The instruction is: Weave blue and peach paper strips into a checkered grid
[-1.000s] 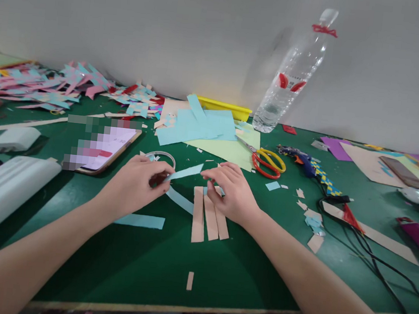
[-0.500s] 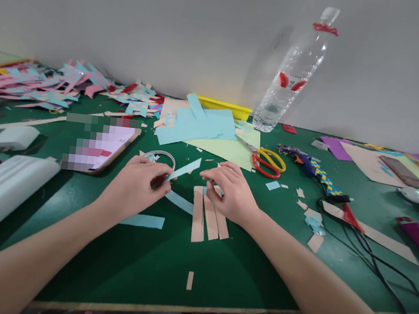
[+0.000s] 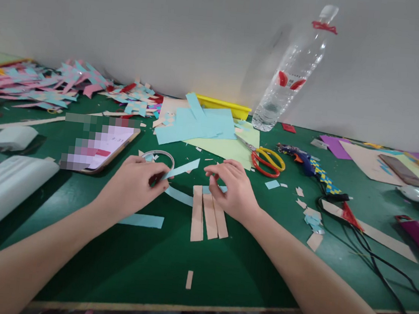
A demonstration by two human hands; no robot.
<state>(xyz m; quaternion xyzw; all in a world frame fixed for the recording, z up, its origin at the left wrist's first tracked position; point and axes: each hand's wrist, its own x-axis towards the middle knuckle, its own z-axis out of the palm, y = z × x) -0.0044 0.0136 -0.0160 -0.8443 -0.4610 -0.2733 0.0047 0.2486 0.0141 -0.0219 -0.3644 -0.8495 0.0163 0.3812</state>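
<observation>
My left hand [image 3: 133,186] pinches the end of a light blue paper strip [image 3: 181,169] that sticks up to the right. A second blue strip [image 3: 179,196] runs from under that hand to three beige strips [image 3: 208,217] lying side by side on the green table [image 3: 138,264]. My right hand [image 3: 234,189] rests with curled fingers on the top ends of the beige strips, holding them down. A roll of clear tape [image 3: 159,155] lies just behind my left hand.
A phone [image 3: 100,148] lies left of my hands, scissors [image 3: 267,160] to the right. Blue and green paper sheets [image 3: 205,126], a yellow tray [image 3: 224,107] and a water bottle [image 3: 293,73] stand behind. Woven paper scraps [image 3: 52,85] pile at far left; a glue gun [image 3: 306,162] and cables [image 3: 364,248] lie right.
The free end of the blue strip in my left hand has dropped slightly. My right fingers have lifted a little and shifted over the beige strips.
</observation>
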